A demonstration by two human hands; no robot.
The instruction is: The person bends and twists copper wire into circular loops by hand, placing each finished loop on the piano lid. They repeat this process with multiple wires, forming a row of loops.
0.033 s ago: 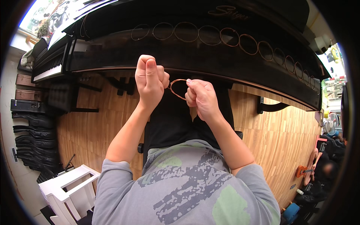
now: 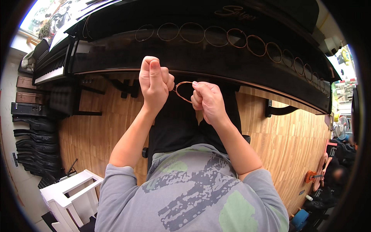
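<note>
A thin copper-coloured coiled string (image 2: 178, 94) hangs between my two hands, in front of the black piano (image 2: 201, 62). My left hand (image 2: 156, 81) is closed in a fist with the thumb upright, at one end of the coil, apparently gripping it; its inner fingers hide that end. My right hand (image 2: 205, 98) pinches the coil's other side with curled fingers. Below it a tan flat piece (image 2: 199, 118), perhaps paper, shows against dark cloth. Several more thin rings of string (image 2: 192, 42) lie in a row along the piano's top surface.
A keyboard (image 2: 48, 73) stands at far left, above stacked cases and black bags (image 2: 34, 143). A white wooden piece of furniture (image 2: 69, 193) is at lower left. At right, a person in dark clothing (image 2: 328, 181) is beside a small orange stringed instrument (image 2: 311, 176) on the wooden floor.
</note>
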